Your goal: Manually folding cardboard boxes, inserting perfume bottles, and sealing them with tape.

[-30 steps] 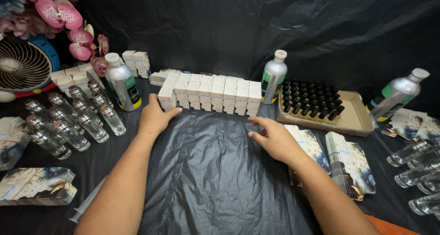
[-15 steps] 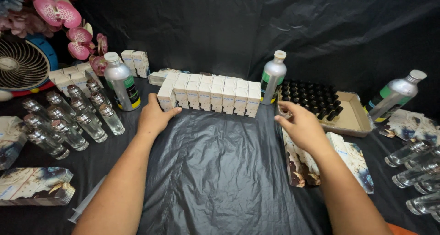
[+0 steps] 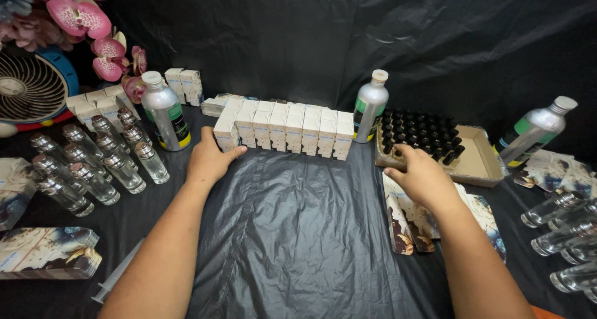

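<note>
A row of small white boxes (image 3: 286,127) stands across the middle of a table covered in black plastic sheet (image 3: 292,232). My left hand (image 3: 210,160) rests flat on the sheet with its fingers touching the box at the row's left end. My right hand (image 3: 421,176) reaches over the near edge of a cardboard tray (image 3: 476,163) filled with small black-capped vials (image 3: 423,132); its fingertips are at the nearest vials, and I cannot see whether they grip one. Flat printed cartons (image 3: 410,222) lie under my right wrist.
Silver bottles stand at left (image 3: 165,110), centre (image 3: 370,104) and right (image 3: 538,129). Clear glass bottles cluster at left (image 3: 93,160) and lie at right (image 3: 563,229). More white boxes (image 3: 183,86), a fan (image 3: 31,89), pink orchids (image 3: 81,17), printed cartons (image 3: 46,254) and a syringe (image 3: 118,275) sit around.
My right hand has moved from the sheet's middle rightwards and away to the tray of vials. My left hand has stayed at the left end of the box row.
</note>
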